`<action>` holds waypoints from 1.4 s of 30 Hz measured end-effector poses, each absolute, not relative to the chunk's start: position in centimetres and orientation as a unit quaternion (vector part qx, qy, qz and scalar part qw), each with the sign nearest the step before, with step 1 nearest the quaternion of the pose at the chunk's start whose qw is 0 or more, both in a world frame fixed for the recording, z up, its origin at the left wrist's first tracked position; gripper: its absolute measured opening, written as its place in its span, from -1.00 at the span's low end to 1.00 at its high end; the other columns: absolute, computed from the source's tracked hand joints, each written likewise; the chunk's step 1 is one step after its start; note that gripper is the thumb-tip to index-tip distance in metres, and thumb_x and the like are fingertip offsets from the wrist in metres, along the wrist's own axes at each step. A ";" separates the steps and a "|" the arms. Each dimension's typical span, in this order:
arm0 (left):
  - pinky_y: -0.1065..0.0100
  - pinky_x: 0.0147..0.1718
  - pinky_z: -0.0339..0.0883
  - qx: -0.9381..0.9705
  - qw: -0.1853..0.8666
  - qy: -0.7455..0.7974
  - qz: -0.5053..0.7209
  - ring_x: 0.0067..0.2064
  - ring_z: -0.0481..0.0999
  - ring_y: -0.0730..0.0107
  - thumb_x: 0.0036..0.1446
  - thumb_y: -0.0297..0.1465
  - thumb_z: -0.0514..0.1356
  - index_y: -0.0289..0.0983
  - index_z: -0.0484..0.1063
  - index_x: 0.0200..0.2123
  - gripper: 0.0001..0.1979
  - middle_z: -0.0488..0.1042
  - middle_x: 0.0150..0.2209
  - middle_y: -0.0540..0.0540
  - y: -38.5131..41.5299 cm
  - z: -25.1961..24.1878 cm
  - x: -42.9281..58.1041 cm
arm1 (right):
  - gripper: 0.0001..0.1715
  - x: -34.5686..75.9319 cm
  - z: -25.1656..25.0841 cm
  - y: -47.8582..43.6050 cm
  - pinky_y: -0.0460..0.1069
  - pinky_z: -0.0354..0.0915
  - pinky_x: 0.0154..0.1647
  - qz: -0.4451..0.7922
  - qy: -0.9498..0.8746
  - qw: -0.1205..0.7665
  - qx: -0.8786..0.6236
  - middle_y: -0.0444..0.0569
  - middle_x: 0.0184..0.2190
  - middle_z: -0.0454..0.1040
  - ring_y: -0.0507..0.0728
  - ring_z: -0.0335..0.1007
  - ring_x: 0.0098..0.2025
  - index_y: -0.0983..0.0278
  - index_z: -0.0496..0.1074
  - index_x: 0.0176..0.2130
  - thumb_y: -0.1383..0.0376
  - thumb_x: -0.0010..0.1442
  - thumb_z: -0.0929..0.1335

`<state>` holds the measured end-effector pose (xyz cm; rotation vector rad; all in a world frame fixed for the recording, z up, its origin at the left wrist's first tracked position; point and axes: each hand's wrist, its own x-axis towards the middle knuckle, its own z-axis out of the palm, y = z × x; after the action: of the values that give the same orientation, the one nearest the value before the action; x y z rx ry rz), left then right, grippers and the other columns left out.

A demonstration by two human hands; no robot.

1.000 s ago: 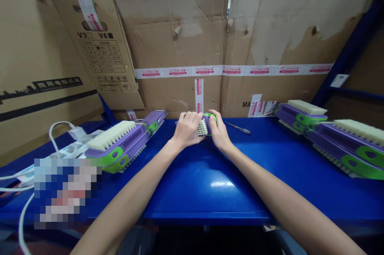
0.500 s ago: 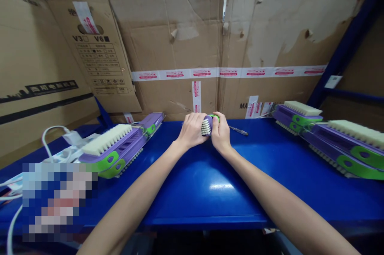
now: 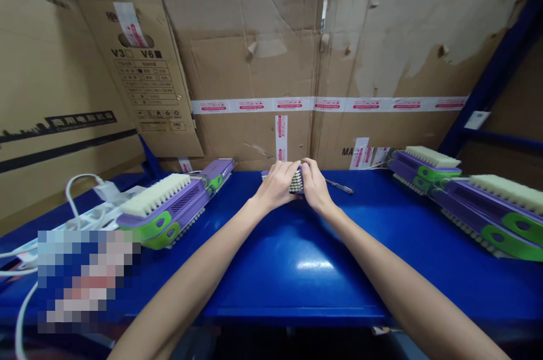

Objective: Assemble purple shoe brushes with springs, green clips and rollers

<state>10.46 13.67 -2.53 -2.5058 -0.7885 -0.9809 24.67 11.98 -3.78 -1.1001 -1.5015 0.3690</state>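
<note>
Both hands meet at the middle of the blue table (image 3: 292,286), near its back edge. Between them is a purple brush device (image 3: 296,181) with pale bristles facing me. My left hand (image 3: 278,183) wraps round its left side, and my right hand (image 3: 314,185) is closed on its right side. Much of the device is hidden by the fingers. A thin screwdriver (image 3: 340,186) lies on the table just right of my right hand.
Purple and green brush devices stand at the left (image 3: 169,207) and right (image 3: 487,202). A white power strip (image 3: 91,216) with cables lies at far left, behind a pixelated patch. Cardboard sheets (image 3: 254,66) wall the back; a blue post (image 3: 487,77) rises at right.
The held brush device has turned between my hands; its green part no longer shows and more bristles face me. The whole view has shifted slightly.
</note>
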 end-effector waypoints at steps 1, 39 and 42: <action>0.09 -0.02 0.23 -0.879 0.169 -0.281 -0.347 0.06 0.30 0.00 -0.08 -0.28 0.29 -0.39 0.11 0.16 -0.24 0.29 0.07 -0.33 13.6 -2.5 10.5 | -0.47 24.8 -3.7 12.0 0.13 0.15 0.11 0.163 -0.645 0.579 -0.471 0.09 0.03 0.37 0.20 0.29 0.06 0.23 0.25 0.03 -0.03 0.29 0.07; 0.16 0.00 0.22 -0.582 -0.065 -0.512 -0.629 -0.01 0.39 0.18 -0.09 -0.15 0.32 -0.18 0.19 -0.02 -0.40 0.35 -0.07 -0.15 16.4 -2.1 5.9 | -0.54 26.2 -3.6 11.3 0.03 0.24 -0.14 0.016 -0.849 0.130 -0.512 0.09 -0.11 0.45 0.24 0.35 -0.06 0.24 0.45 -0.04 0.34 0.01 0.31; 0.21 -0.02 0.25 -0.518 -0.145 -0.547 -0.642 -0.05 0.42 0.24 -0.10 -0.07 0.31 -0.21 0.16 -0.09 -0.41 0.38 -0.11 -0.14 17.2 -2.7 5.8 | -0.59 26.1 -3.2 11.0 -0.02 0.22 -0.24 0.010 -0.850 0.108 -0.516 0.06 -0.18 0.49 0.19 0.40 -0.15 0.25 0.50 -0.13 0.41 -0.01 0.28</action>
<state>5.79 17.22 -2.72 -1.7960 -1.8978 -2.2256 26.07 11.04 -3.17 -1.5171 -2.5015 0.0286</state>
